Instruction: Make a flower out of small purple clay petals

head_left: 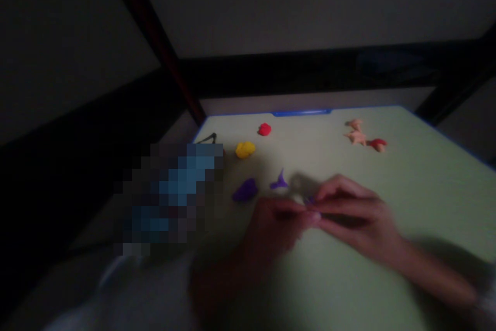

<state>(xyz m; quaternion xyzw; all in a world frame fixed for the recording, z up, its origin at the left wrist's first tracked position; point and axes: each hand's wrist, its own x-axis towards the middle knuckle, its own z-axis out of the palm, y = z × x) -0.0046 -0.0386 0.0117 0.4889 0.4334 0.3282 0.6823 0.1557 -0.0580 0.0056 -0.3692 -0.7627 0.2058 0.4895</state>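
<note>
My left hand (276, 225) and my right hand (360, 216) meet over the table, fingertips pinched together. A small bit of purple modelling clay (310, 200) shows between them, mostly hidden by the fingers. Just beyond lies a pointed purple clay shape (280, 181), like a hat with a brim. To its left is a larger purple clay lump (245, 190). Behind these sit a yellow clay lump (245, 150) and a smaller red clay lump (264, 129).
Toward the far right of the pale table (406, 186) lie peach star-like clay shapes (356, 137) and a red-and-peach clay piece (377, 144). A blue handle (302, 112) runs along the back edge. A pixelated area (174, 191) covers the left side.
</note>
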